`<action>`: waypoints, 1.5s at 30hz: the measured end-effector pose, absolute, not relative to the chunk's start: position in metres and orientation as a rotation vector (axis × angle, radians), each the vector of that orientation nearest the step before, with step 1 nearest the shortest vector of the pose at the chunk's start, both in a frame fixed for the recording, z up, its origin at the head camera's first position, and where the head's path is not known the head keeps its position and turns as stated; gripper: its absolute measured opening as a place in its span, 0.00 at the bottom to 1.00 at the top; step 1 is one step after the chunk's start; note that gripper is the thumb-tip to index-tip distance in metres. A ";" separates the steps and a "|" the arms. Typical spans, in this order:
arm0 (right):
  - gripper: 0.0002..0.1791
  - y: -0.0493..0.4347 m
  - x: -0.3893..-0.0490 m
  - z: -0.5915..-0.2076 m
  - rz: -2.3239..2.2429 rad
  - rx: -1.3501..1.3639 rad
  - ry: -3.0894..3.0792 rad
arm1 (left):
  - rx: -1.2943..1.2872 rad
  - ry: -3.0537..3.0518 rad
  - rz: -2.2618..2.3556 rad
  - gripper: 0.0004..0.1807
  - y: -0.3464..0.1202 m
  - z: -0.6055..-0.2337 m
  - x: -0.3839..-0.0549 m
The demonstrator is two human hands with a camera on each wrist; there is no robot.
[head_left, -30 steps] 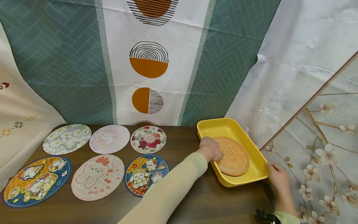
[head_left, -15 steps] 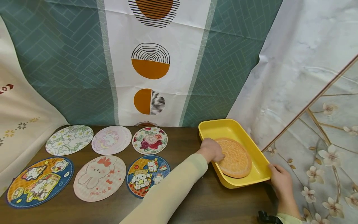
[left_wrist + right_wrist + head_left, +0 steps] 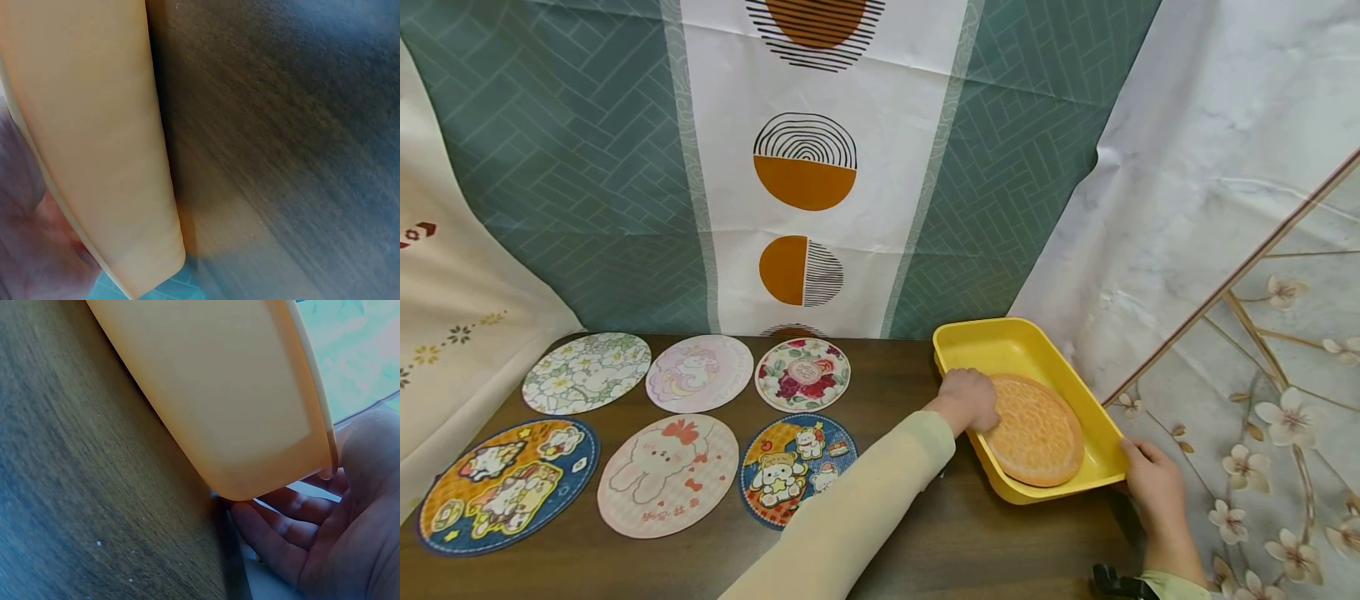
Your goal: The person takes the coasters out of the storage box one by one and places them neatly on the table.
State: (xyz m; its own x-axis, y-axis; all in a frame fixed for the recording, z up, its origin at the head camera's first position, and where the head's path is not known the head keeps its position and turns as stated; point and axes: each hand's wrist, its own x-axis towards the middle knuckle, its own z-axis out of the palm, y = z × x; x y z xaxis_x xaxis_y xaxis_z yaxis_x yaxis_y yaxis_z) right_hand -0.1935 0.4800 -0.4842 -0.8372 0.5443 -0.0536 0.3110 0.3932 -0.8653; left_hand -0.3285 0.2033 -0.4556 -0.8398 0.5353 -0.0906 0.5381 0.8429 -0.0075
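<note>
A yellow plastic tray (image 3: 1000,333) stands at the table's right end. Inside it lies a thin round disc (image 3: 1037,429) with a golden, bread-like surface, over toward the tray's front right. My left hand (image 3: 967,400) reaches across the tray's left rim; its fingertips are down at the disc's left edge and partly hidden, so I cannot tell how they close. My right hand (image 3: 1156,483) grips the tray's front right corner. In the right wrist view the fingers (image 3: 269,537) curl under that corner, with the base of the thumb up at the rim.
Several round printed mats lie in two rows on the left of the dark wooden table (image 3: 895,375). Among them are a pink rabbit mat (image 3: 667,475), a blue-edged mat (image 3: 797,471) and a floral mat (image 3: 801,375). Patterned cloths hang behind and to the right.
The golden disc has slid right and toward the front inside the tray. Both hands stay about where they were at the tray. The whole head view has shifted slightly.
</note>
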 end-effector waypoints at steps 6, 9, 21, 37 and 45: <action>0.33 0.478 -0.194 -0.483 1.420 -0.751 -2.426 | 0.861 2.976 -0.040 0.34 0.202 -0.456 -0.329; 0.33 0.477 -0.195 -0.483 1.410 -0.753 -2.430 | 0.866 3.002 0.022 0.45 0.201 -0.458 -0.329; 0.33 0.479 -0.193 -0.483 1.412 -0.767 -2.436 | 0.919 3.016 0.252 0.15 0.198 -0.458 -0.324; 0.34 0.478 -0.196 -0.482 1.377 -0.787 -2.451 | 1.056 3.054 0.480 0.16 0.190 -0.467 -0.324; 0.34 0.478 -0.195 -0.482 1.374 -0.790 -2.457 | 1.146 2.999 0.617 0.10 0.188 -0.465 -0.318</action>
